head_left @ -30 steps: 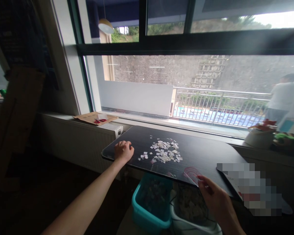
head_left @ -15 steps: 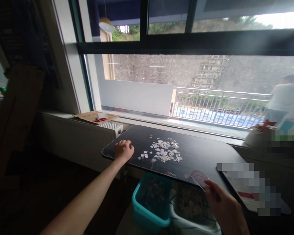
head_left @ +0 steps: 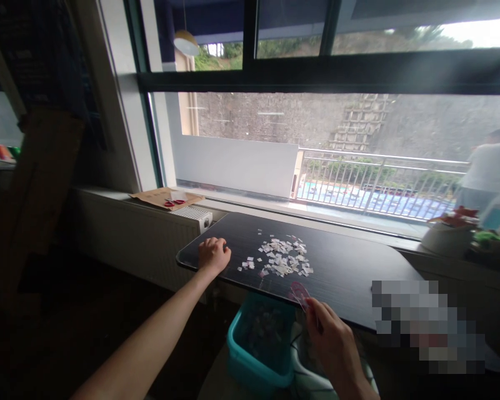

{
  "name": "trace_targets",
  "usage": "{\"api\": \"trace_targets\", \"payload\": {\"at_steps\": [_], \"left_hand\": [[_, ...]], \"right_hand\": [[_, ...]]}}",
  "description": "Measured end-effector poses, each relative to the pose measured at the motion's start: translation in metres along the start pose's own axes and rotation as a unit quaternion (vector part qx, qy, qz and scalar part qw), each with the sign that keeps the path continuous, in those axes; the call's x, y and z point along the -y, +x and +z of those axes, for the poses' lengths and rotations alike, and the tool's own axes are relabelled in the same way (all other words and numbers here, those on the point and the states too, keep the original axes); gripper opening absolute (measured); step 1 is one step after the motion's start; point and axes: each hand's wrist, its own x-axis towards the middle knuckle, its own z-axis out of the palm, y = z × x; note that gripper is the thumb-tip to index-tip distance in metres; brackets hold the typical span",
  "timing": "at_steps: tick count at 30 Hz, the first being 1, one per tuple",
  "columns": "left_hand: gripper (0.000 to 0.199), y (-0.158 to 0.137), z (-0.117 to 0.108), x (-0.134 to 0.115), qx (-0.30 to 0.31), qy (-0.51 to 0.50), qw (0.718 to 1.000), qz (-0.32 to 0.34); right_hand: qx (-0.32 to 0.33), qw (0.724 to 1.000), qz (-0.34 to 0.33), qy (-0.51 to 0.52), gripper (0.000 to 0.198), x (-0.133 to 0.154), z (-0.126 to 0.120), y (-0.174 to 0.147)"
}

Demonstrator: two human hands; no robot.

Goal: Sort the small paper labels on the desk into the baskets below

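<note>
My right hand [head_left: 331, 332] pinches a clear, pink-marked protractor [head_left: 299, 292] with a curved edge. The protractor reaches over the front edge of the dark table [head_left: 350, 266], just in front of a loose pile of small white paper pieces [head_left: 284, 256]. A few pieces [head_left: 248, 263] lie apart on the pile's left side. Resting on the table's left end is my left hand [head_left: 214, 254], its fingers curled into a loose fist; nothing shows in it.
Below the table edge stand a teal bin [head_left: 260, 364] with scraps inside and a pale bin [head_left: 312, 383]. Red-handled scissors [head_left: 175, 203] lie on brown paper [head_left: 150, 195] by the window. A plant pot [head_left: 448, 239] sits right, and a person [head_left: 489, 166] stands outside.
My right hand has moved left along the table's front edge with the protractor, nearer to the paper pile. The left hand stays in place on the table.
</note>
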Motion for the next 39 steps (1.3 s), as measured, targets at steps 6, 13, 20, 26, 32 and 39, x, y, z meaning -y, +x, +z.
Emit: {"api": "trace_targets", "payload": {"at_steps": [6, 13, 20, 26, 32, 39], "left_hand": [[0.018, 0.0, 0.0, -0.001, -0.003, -0.002, 1.0, 0.0], [0.019, 0.001, -0.002, -0.002, 0.01, 0.003, 1.0, -0.003], [0.019, 0.0, -0.004, -0.002, 0.01, -0.016, 1.0, -0.002], [0.018, 0.0, -0.005, -0.002, 0.013, -0.025, 1.0, -0.01], [0.018, -0.001, -0.001, -0.001, 0.003, -0.016, 1.0, -0.012], [0.018, -0.001, -0.003, -0.002, 0.006, -0.007, 1.0, -0.009]], "right_hand": [[-0.042, 0.998, 0.028, -0.029, 0.031, -0.023, -0.022, -0.005], [-0.028, 0.997, 0.024, -0.067, 0.033, -0.031, -0.035, -0.03], [0.005, 0.999, 0.034, -0.041, 0.036, 0.008, -0.014, -0.012], [-0.003, 0.998, 0.036, -0.057, 0.034, -0.003, -0.024, -0.006], [-0.001, 0.993, 0.046, -0.112, 0.032, -0.032, -0.043, -0.02], [0.008, 0.998, 0.041, -0.053, 0.033, -0.001, -0.021, -0.016]]}}
